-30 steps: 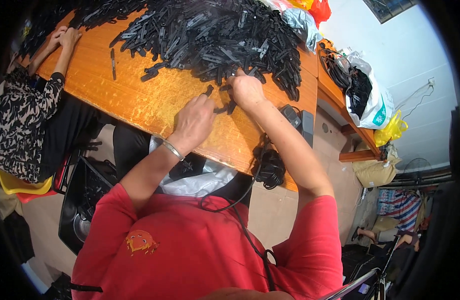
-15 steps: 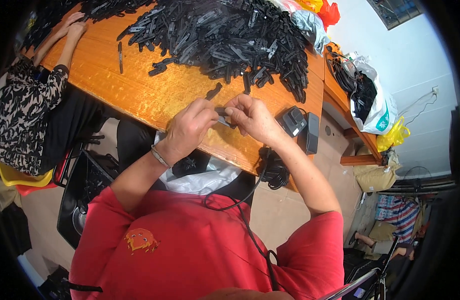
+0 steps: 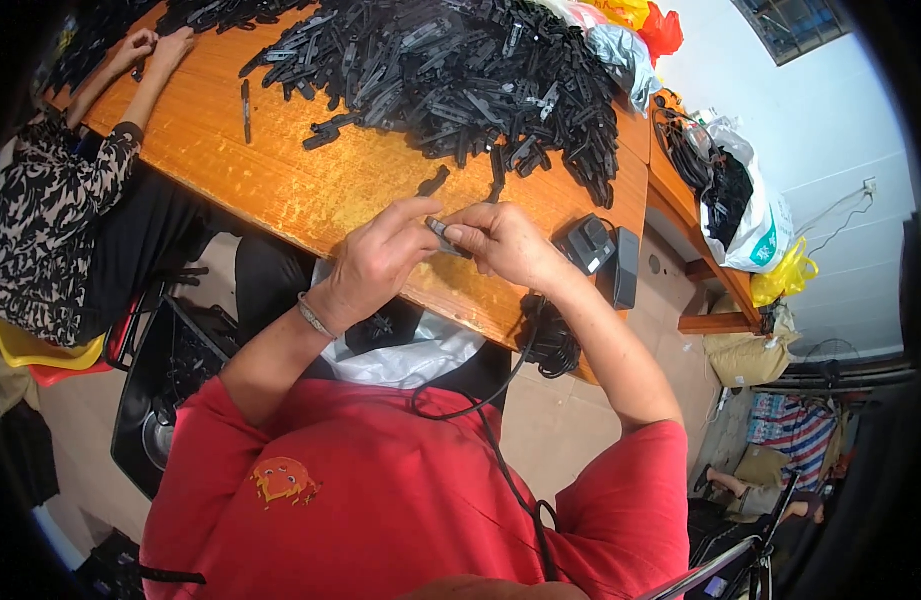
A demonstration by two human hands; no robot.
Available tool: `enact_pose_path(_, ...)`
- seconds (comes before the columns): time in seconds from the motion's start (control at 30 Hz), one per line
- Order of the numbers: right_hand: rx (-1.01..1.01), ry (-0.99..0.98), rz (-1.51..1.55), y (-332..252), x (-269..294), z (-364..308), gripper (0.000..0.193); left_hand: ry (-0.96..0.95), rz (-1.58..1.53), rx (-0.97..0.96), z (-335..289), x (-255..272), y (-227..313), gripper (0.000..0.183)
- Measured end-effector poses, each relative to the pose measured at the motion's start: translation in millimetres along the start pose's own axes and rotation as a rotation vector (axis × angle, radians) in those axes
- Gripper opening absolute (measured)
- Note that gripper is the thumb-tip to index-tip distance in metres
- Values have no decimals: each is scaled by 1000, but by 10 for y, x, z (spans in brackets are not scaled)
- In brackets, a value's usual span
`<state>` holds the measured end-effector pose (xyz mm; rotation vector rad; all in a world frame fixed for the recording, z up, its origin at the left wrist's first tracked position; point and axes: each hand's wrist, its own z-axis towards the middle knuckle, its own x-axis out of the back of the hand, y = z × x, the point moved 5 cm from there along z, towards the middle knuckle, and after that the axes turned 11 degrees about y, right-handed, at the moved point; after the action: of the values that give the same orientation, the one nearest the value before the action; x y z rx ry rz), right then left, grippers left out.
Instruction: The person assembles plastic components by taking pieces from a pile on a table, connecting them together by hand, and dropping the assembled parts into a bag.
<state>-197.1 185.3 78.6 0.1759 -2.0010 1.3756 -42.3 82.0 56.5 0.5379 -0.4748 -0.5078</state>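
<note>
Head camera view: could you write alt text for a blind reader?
The right hand of a person in a red shirt pinches a slim dark plastic piece, the left hand close by, above an orange wooden table heaped with black plastic pieces. Someone in a black-and-beige patterned top sits at left.

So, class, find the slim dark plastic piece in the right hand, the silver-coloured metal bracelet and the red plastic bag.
Slim dark plastic piece [image 3: 437, 229], head view: its exposed end.
Silver-coloured metal bracelet [image 3: 313, 317], head view: band's middle.
Red plastic bag [image 3: 662, 33], head view: its middle.
</note>
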Motion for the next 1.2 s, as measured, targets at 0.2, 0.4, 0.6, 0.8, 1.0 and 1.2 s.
enact_pose_path(0.2,79,-15,-36,50,-7,5,29,-53,-60,43,39,-17,-6,20)
enact_pose_path(0.4,315,200,-123,-83,-13,-155,35,-24,-126,178,4,-22,-153,20)
enact_pose_path(0.6,285,253,-238,-104,-42,-208,31,-11,-124,218,63,18,-105,22)
enact_pose_path(0.8,379,346,-265,-54,-134,-295,23,-56,-66,228,-2,-6,-97,21)
enact_pose_path(1.0,360,278,-239,42,-367,-367,23,-133,-15,318,-182,133,12,22)
enact_pose_path(1.2,414,50,-150,-23,-455,-441,33,-198,-122,553,-515,324,46,24)
